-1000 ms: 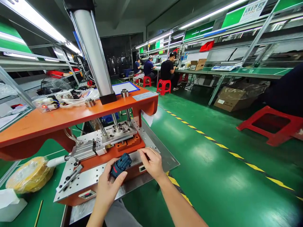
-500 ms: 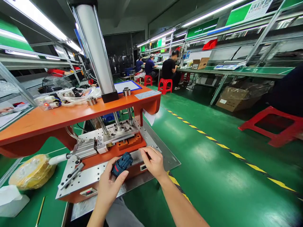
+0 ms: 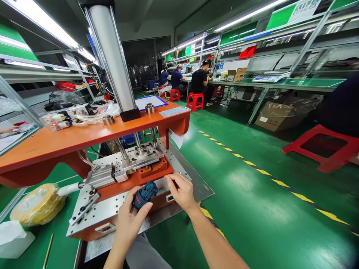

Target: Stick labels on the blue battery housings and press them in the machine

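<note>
My left hand (image 3: 130, 220) grips a small dark blue power-tool housing (image 3: 145, 194) with a red mark on its side, holding it just above the steel base plate (image 3: 112, 211) of an orange press. My right hand (image 3: 181, 192) rests loosely curled on the plate's right side, its fingers close to the blue housing but apart from it. Behind the housing, a steel die set (image 3: 143, 154) sits under the press's orange table (image 3: 84, 138). A thick silver cylinder (image 3: 109, 56) rises from that table.
Clear tubing (image 3: 95, 114) lies on the orange table. A yellow-wrapped roll (image 3: 37, 204) sits on the green bench at left. A seated person's dark sleeve (image 3: 340, 108) and a red stool (image 3: 322, 147) are at right. Co-workers (image 3: 199, 82) sit at benches along the far aisle.
The view has shifted only slightly. Both hands and the blue housing stay almost in place, and a co-worker's hand has appeared at the far left.
</note>
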`<state>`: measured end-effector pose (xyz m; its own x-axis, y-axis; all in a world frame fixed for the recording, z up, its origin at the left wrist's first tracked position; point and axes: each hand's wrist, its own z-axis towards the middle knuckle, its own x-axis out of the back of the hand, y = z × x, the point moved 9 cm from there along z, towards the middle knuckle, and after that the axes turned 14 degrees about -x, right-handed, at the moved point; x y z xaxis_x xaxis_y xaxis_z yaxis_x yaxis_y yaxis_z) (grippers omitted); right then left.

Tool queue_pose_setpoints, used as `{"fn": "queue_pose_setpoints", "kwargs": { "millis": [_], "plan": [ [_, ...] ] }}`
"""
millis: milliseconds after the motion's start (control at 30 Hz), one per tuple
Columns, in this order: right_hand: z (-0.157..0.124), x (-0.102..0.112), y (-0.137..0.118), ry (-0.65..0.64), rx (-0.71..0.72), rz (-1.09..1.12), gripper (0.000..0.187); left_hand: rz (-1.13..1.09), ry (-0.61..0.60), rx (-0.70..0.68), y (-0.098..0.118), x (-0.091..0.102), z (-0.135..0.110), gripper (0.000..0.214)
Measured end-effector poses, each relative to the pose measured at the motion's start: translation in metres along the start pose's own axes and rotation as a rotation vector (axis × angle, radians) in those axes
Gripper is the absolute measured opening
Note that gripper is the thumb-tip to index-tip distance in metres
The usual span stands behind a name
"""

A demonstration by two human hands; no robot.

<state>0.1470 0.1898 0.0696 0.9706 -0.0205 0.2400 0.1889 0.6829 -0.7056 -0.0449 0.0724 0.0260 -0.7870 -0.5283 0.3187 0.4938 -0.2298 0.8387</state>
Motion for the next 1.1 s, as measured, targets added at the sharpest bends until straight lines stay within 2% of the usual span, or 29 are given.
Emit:
{"fn": "queue_pose_setpoints", "kwargs": {
  "millis": [200, 333, 400, 500, 567, 667, 733, 800, 833, 933, 1000, 1100],
  "plan": [
    [-0.001, 0.001, 0.001, -0.017, -0.039, 0.005, 0.017, 0.014, 0.005, -0.01, 0.005, 0.001, 0.002, 0.051],
    [0.022, 0.003, -0.004, -0.028, -0.063, -0.001, 0.017, -0.018, -0.005, -0.004, 0.014, 0.001, 0.007, 0.05],
    [0.046, -0.01, -0.013, -0.116, 0.013, -0.13, 0.018, -0.054, -0.019, 0.028, 0.019, 0.003, 0.01, 0.053],
    [0.08, -0.055, -0.015, -0.407, 0.125, -0.37, 0.024, -0.017, -0.067, 0.099, 0.023, 0.01, 0.013, 0.056],
    [0.099, -0.079, -0.011, -0.55, 0.157, -0.412, 0.027, 0.051, -0.118, 0.107, 0.026, 0.018, 0.017, 0.055],
    [0.115, -0.097, -0.008, -0.632, 0.187, -0.384, 0.03, 0.171, -0.142, 0.007, 0.036, 0.031, 0.029, 0.051],
    [0.114, -0.097, -0.007, -0.628, 0.185, -0.365, 0.031, 0.256, -0.139, -0.06, 0.042, 0.036, 0.039, 0.048],
    [0.106, -0.086, -0.008, -0.556, 0.153, -0.349, 0.03, 0.324, -0.147, -0.096, 0.046, 0.035, 0.051, 0.048],
    [0.1, -0.073, -0.01, -0.473, 0.122, -0.314, 0.032, 0.35, -0.16, -0.112, 0.047, 0.033, 0.06, 0.049],
    [0.075, -0.016, -0.017, -0.114, 0.034, -0.099, 0.039, 0.429, -0.235, -0.201, 0.055, 0.016, 0.091, 0.051],
    [0.049, 0.021, -0.018, 0.057, 0.006, -0.004, 0.04, 0.476, -0.304, -0.264, 0.057, 0.0, 0.114, 0.048],
    [0.016, 0.057, -0.009, 0.152, -0.052, -0.018, 0.04, 0.503, -0.406, -0.304, 0.052, -0.022, 0.14, 0.042]
  ]
}}
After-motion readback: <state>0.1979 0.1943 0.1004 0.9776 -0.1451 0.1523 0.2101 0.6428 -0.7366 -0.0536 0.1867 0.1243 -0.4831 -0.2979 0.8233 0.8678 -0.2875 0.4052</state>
